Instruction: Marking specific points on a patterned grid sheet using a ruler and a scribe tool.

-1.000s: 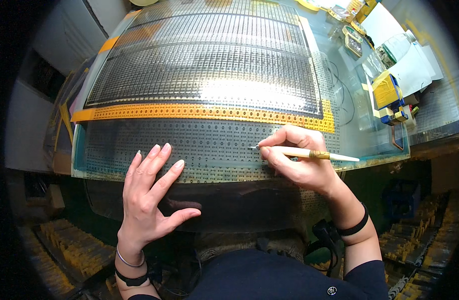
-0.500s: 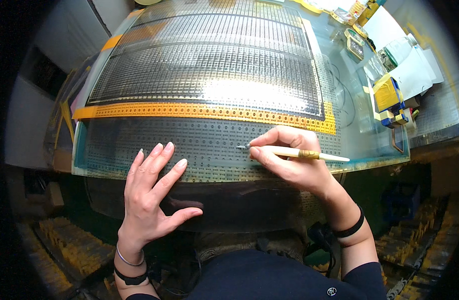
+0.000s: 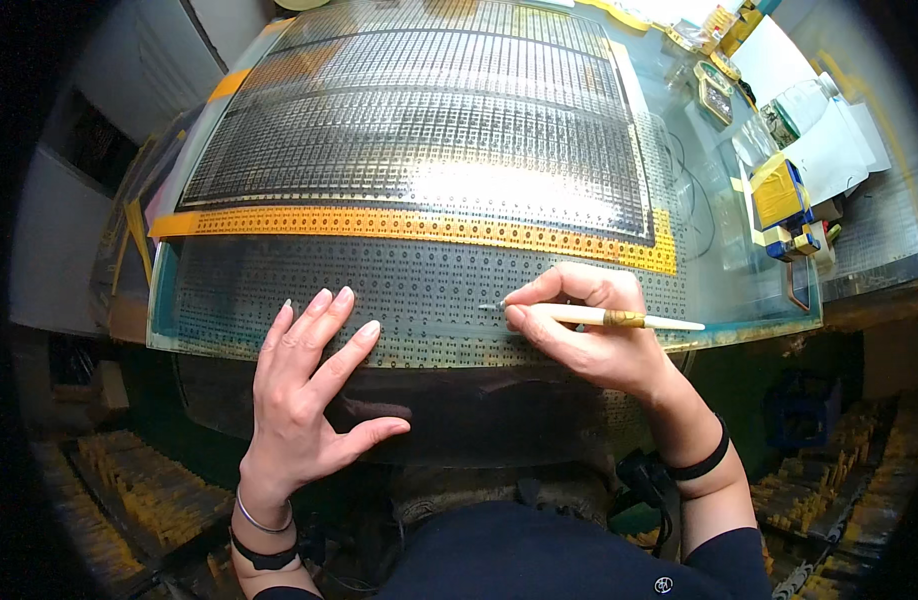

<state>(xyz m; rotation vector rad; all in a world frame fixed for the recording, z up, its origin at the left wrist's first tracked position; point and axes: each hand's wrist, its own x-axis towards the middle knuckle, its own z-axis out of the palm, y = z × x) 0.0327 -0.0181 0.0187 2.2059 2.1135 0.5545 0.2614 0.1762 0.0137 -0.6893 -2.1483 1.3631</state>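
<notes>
The grip of the right hand [image 3: 619, 350] is grasping a pale pen-like tool [image 3: 579, 314], its tip over the dotted dark sheet [image 3: 429, 290] at the near side of the table [image 3: 719, 275]. The left hand [image 3: 301, 405] is released, fingers spread over the sheet's left part.

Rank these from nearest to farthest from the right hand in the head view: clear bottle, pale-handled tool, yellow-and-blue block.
1. Pale-handled tool: held in the fingers of the right hand.
2. Yellow-and-blue block: up and to the hand's right.
3. Clear bottle: upper right, beyond the block.
</notes>
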